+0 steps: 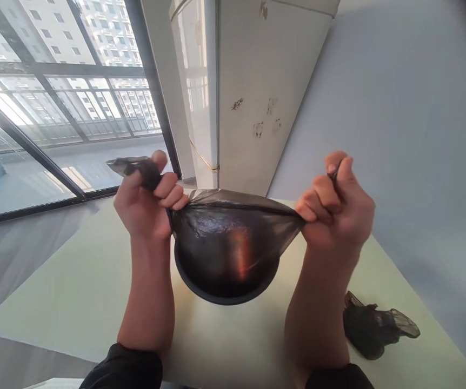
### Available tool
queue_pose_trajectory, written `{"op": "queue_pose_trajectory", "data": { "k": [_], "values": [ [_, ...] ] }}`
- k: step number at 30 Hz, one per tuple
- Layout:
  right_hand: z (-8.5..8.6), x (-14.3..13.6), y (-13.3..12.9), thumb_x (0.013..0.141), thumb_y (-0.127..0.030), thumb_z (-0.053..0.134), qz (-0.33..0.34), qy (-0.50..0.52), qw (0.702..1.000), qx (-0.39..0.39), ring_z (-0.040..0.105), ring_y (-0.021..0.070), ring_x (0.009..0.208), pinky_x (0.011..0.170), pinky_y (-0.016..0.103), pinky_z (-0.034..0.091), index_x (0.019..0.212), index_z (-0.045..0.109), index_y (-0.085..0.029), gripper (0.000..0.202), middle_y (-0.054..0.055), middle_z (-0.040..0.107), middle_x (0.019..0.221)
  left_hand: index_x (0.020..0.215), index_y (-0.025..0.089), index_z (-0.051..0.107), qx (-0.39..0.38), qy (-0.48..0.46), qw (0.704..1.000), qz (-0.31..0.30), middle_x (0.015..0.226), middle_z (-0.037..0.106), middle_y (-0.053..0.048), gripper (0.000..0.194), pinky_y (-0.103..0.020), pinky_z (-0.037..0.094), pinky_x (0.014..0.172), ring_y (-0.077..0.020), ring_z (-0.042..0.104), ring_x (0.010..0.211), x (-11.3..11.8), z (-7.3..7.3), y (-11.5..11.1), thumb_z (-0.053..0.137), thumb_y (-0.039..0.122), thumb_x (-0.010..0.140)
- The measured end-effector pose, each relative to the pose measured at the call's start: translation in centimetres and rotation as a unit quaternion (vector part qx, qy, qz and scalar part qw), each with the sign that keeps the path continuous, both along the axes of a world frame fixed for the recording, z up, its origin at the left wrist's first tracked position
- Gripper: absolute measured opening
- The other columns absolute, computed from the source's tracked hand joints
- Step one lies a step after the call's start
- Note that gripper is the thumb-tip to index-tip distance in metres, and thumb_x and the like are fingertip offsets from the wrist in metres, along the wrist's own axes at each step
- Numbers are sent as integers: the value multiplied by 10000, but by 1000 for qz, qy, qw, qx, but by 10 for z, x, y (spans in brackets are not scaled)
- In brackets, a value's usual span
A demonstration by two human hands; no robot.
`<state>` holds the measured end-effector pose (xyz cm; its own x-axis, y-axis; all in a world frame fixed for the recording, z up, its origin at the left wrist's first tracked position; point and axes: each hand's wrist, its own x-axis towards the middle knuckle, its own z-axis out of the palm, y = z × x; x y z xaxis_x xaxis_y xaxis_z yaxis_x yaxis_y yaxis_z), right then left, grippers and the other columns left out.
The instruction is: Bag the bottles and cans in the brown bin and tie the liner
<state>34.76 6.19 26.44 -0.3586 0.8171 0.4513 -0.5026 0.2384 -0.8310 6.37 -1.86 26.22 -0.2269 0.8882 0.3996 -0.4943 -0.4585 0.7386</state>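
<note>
A thin black plastic bag is stretched sideways between my two hands. My left hand is closed around its left side, with a loose bunched end poking out past the thumb. On the opposite side, my right hand grips the bag's edge in a fist, a bit of plastic showing between thumb and fingers. Under and behind the film is a round dark bin, its rim curving below the bag. An orange-brown patch shows at its middle; I cannot make out whether it is a reflection or something inside.
Another crumpled black plastic bag lies on the pale table by my right forearm. Beyond the table stands a white fridge with worn marks. A bluish wall runs along the right, glass doors along the left.
</note>
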Motion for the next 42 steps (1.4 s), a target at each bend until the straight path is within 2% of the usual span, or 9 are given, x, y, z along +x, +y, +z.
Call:
{"op": "queue_pose_trajectory", "data": {
  "k": [2, 6, 9, 14, 18, 23, 30, 37, 42],
  "values": [
    [2, 1, -4, 991, -530, 638, 30, -32, 999, 12, 305, 140, 442, 421, 309, 324, 1091, 635, -335, 219, -74, 332, 572, 916, 227, 583, -25, 27, 999, -25, 587, 269, 84, 272, -245, 263, 414, -70, 255, 430, 9, 5, -5, 720, 455, 864],
    [0, -8, -8, 971, -403, 657, 55, -46, 996, 61, 505, 174, 579, 510, 346, 434, 1279, 678, -241, 348, 11, 591, 723, 1006, 207, 631, -35, 40, 999, -4, 639, 375, 58, 214, -238, 338, 440, -70, 352, 456, 28, 9, -14, 725, 322, 852],
    [-7, -21, -2, 1021, -446, 628, 31, -14, 994, 108, 579, 186, 614, 591, 377, 518, 1184, 708, -239, 275, 38, 661, 776, 936, 222, 612, -18, 37, 999, 25, 609, 366, 58, 156, -239, 386, 460, -77, 365, 452, 33, 6, -15, 713, 341, 934],
    [-13, -32, 10, 995, -666, 617, -60, 49, 995, 62, 507, 154, 504, 535, 311, 523, 923, 539, -309, 372, -73, 431, 575, 818, 246, 522, 28, 67, 997, 29, 558, 361, 61, 367, -290, 531, 574, -115, 447, 472, 27, 1, -8, 732, 519, 947],
    [-10, -25, 11, 1015, -590, 631, -38, 93, 995, 26, 180, 102, 422, 365, 204, 244, 902, 529, -304, 324, -95, 209, 564, 856, 270, 510, 35, 54, 998, 26, 529, 324, 76, 363, -289, 550, 590, -122, 432, 458, 24, 3, -7, 690, 564, 970],
    [-12, -27, 10, 897, -482, 776, -22, 61, 997, 45, 389, 162, 551, 419, 299, 350, 1087, 682, -321, 266, -25, 387, 681, 835, 271, 469, 22, 10, 999, 33, 507, 196, 93, 354, -240, 423, 456, -92, 195, 383, 22, 7, -12, 669, 513, 998],
    [-25, -41, 18, 950, -632, 670, -5, 78, 995, 66, 503, 200, 542, 598, 388, 529, 882, 601, -332, 316, -45, 346, 571, 794, 254, 446, -20, 10, 1000, 16, 506, 129, 87, 394, -236, 266, 382, -95, 171, 389, 12, 4, -16, 653, 538, 970],
    [-16, -25, 0, 1024, -569, 579, 131, 46, 989, 58, 88, 83, 416, 383, 232, 207, 965, 595, -313, 264, -107, 176, 552, 892, 178, 654, -19, 117, 991, -60, 646, 425, 12, 440, -283, 354, 456, -105, 373, 514, 23, 13, -20, 781, 573, 748],
    [-2, -26, -19, 999, -492, 645, 109, -89, 989, 39, 245, 103, 484, 411, 243, 237, 1082, 666, -230, 276, -68, 325, 614, 951, 166, 720, -34, 163, 985, 36, 718, 537, -29, 268, -272, 373, 506, -118, 459, 581, 42, 4, -19, 730, 429, 902]
  ]
}}
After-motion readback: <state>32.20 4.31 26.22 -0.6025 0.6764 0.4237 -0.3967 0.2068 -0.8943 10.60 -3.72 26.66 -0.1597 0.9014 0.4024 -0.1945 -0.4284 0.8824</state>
